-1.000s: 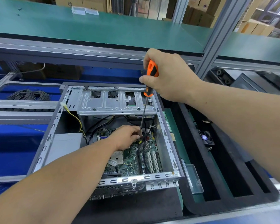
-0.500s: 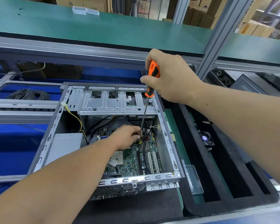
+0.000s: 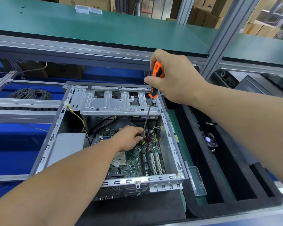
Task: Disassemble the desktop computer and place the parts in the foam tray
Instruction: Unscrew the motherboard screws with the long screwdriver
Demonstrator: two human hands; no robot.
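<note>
Right hand grips the screwdriver over the open case — left hand seems to pinch its tip.

Open computer case sits at centre on the worktop. Drive cage spans its far end; motherboard lies on its floor, power supply to the left. Foam tray lies just right of the case, fan in one compartment. Cable coil lies far left, behind.
</note>
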